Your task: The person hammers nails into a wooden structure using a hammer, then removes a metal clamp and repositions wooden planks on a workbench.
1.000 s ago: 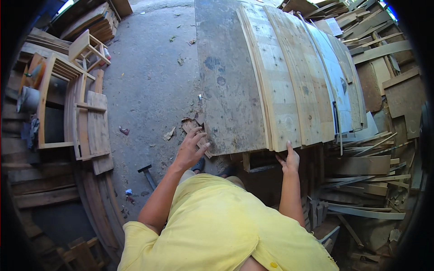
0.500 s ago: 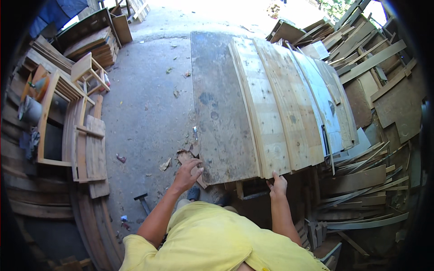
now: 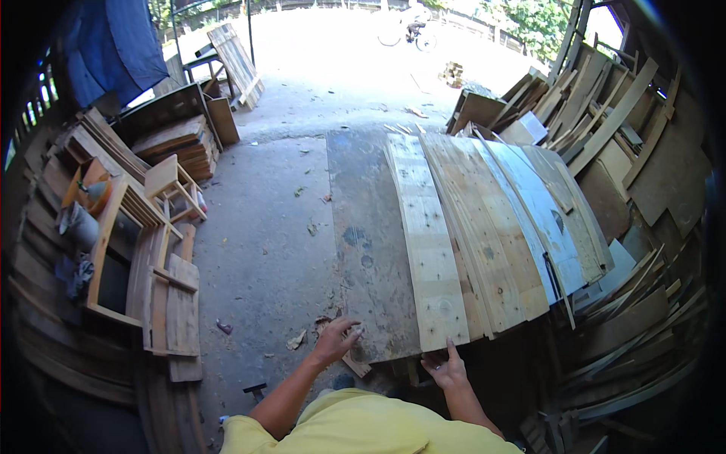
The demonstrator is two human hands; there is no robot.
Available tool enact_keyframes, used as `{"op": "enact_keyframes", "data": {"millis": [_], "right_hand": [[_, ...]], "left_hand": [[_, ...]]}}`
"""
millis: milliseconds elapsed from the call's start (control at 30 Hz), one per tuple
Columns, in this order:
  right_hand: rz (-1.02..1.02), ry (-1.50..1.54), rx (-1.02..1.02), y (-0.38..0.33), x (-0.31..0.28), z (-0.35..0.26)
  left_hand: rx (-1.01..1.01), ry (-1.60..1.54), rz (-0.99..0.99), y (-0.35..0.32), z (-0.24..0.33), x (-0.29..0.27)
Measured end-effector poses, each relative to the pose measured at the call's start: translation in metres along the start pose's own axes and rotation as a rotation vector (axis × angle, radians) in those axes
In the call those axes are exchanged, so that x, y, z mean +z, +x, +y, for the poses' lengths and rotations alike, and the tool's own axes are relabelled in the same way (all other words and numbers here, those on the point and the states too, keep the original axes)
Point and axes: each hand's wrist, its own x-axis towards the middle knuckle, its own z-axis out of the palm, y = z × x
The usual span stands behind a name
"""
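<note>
My right hand [image 3: 448, 368] holds the near end of a pale, knotted wooden board [image 3: 437, 265], thumb on top and fingers below. This board lies lengthwise on a large dark, stained tabletop [image 3: 370, 265], just left of the other stacked boards [image 3: 491, 250]. By the tabletop's near left corner is my left hand [image 3: 337, 340], fingers curled. A small pale spot shows at its fingertips, too small to make out. A thin dark metal bar [image 3: 554, 280] rests across the light-blue sheet [image 3: 533, 219] on the right.
On the left stand a small wooden stool [image 3: 172, 185], wooden frames [image 3: 113, 242] and stacked planks [image 3: 181, 147]. Scrap boards [image 3: 635, 151] lean along the right wall. A hammer-like tool [image 3: 255, 390] lies on the floor near my left arm. Outside, far off, someone rides a bicycle [image 3: 408, 36].
My view has tilted up, showing more of the yard. The pale board has moved left with my right hand, opening a gap beside the stack. My left hand stays near the tabletop's corner.
</note>
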Motion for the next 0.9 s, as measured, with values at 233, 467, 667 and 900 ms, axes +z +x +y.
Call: {"op": "enact_keyframes", "data": {"millis": [233, 467, 667, 900], "right_hand": [[-0.191, 0.133, 0.107, 0.017, 0.01, 0.02], [-0.138, 0.037, -0.118, -0.023, 0.016, 0.028], [-0.101, -0.01, -0.053, -0.116, -0.04, 0.062], [0.125, -0.041, -0.116, -0.183, -0.086, 0.107]], "left_hand": [[-0.087, 0.004, -0.057, -0.007, 0.005, -0.005], [-0.181, -0.169, -0.186, 0.042, -0.007, 0.025], [-0.563, -0.94, -0.301, 0.133, 0.014, 0.087], [-0.541, -1.04, -0.246, 0.125, 0.029, 0.147]]}}
